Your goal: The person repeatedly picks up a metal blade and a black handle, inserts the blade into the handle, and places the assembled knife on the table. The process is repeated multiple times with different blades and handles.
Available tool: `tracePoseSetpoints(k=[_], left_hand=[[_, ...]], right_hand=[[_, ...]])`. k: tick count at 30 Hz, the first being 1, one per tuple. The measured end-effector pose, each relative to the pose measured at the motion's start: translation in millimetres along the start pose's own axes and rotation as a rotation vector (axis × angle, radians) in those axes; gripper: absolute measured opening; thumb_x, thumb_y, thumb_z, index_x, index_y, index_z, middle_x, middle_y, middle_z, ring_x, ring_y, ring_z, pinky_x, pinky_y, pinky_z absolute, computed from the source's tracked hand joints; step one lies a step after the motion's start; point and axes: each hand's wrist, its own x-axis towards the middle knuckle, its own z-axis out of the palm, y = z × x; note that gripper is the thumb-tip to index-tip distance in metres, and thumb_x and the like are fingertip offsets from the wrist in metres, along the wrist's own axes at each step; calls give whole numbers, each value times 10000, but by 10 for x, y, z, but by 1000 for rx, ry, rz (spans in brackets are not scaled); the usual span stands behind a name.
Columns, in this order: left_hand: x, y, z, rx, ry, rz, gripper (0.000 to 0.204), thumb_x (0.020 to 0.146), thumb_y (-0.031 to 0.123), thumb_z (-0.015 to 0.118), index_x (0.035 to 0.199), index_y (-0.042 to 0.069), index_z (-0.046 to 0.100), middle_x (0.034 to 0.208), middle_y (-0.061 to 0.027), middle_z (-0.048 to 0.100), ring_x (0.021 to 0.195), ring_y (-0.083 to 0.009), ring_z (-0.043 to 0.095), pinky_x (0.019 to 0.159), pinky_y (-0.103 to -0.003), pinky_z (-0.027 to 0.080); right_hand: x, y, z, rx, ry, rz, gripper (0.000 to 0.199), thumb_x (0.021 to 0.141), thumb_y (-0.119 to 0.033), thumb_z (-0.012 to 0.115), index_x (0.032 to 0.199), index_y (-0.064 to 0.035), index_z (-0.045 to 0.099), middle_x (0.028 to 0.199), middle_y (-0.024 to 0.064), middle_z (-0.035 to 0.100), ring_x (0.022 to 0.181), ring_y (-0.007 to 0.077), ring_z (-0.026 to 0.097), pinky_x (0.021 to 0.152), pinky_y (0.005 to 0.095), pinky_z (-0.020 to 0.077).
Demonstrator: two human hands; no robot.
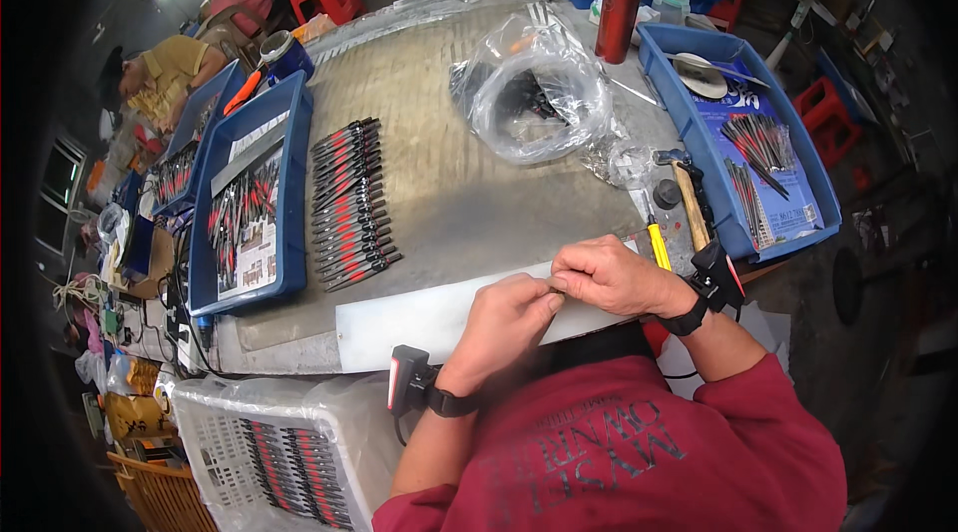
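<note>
My left hand (507, 317) and right hand (611, 277) meet fingertip to fingertip, pinched on a small part, too tiny to identify | held over the pale strip (419, 317) at the table (469, 203) edge, close for sight | finished pens (349, 203) in a row, left, within reach.

Counter (449, 203) carries a row of black-and-red pens (347, 203) upper-left of the grip, blue tray (294, 183) of more pens beside it. Clear plastic bag (534, 83) straight ahead, dark red flask (619, 13) behind it. Second blue tray (699, 148) right; white basket (215, 432) lower-left.
</note>
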Motion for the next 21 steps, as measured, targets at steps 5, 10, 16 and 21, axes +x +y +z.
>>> tracePoseSetpoints(k=[5, 10, 16, 21], left_hand=[[4, -64, 155, -129, 147, -79, 146, 856, 76, 639, 955, -25, 604, 717, -4, 541, 618, -83, 461, 539, -244, 392], [55, -56, 268, 382, 424, 284, 213, 824, 64, 655, 1017, 1, 589, 731, -93, 568, 565, -201, 523, 534, -305, 439], [71, -11, 217, 702, 444, 284, 175, 811, 63, 646, 970, 47, 574, 679, -110, 518, 585, -307, 550, 508, -390, 445], [81, -50, 105, 745, 425, 286, 137, 817, 84, 647, 922, 56, 564, 679, -104, 525, 572, -307, 547, 495, -392, 440]], right_hand=[[21, 0, 67, -17, 166, 62, 152, 848, -123, 557, 816, 25, 574, 727, 198, 582, 685, 388, 574, 595, 408, 448], [43, 37, 165, 70, 317, 188, 186, 849, -131, 559, 791, 46, 570, 723, 208, 582, 668, 359, 590, 586, 389, 449], [104, 63, 273, 147, 416, 240, 212, 898, -141, 586, 770, 26, 558, 607, -3, 516, 607, 38, 421, 508, 267, 387], [239, 110, 142, 50, 247, 216, 231, 896, -174, 576, 784, 28, 561, 618, 64, 530, 597, 83, 444, 536, 289, 403]])
